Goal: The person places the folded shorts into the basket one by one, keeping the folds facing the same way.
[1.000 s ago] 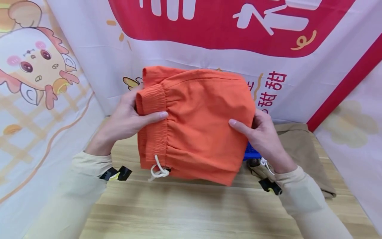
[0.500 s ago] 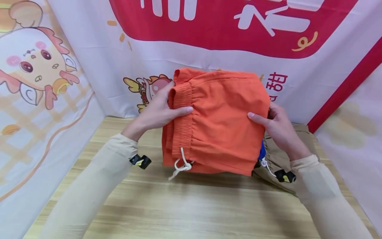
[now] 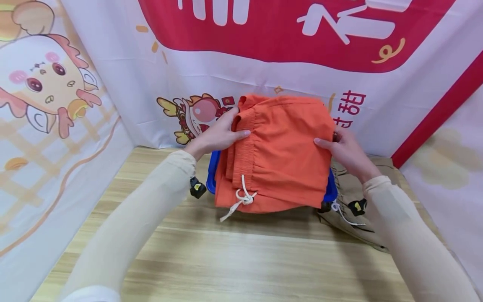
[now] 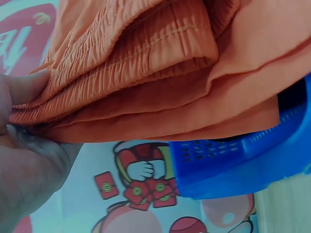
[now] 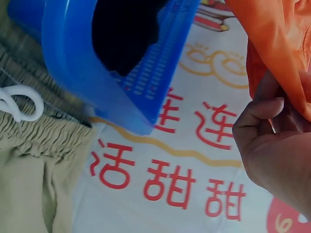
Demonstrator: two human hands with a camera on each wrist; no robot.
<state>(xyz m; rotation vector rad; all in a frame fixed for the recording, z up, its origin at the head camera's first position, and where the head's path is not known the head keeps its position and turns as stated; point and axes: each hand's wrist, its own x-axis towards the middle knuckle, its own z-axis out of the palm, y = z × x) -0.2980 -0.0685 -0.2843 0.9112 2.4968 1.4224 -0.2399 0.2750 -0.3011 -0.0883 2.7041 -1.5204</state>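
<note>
Folded orange shorts (image 3: pixel 290 142) with an elastic waistband and a white drawstring hang between both hands, over a blue plastic basket (image 3: pixel 331 188). My left hand (image 3: pixel 219 132) grips the waistband side, thumb on top and fingers underneath. At the opposite edge my right hand (image 3: pixel 349 151) pinches the cloth between thumb and fingers. In the left wrist view the stacked layers of the shorts (image 4: pixel 146 92) lie over the basket's rim (image 4: pixel 228 179). The right wrist view shows dark cloth (image 5: pixel 126 34) inside the basket (image 5: pixel 116 102). Most of the basket is hidden from the head view.
Khaki pants (image 3: pixel 354 201) with a white drawstring lie on the wooden table (image 3: pixel 234 256), right of the basket. A printed cloth backdrop (image 3: pixel 188 71) rises behind the table, with side panels at left and right.
Both hands have carried the shorts rightward, then farther back above the basket. More of the basket's blue rim now shows on both sides of the shorts.
</note>
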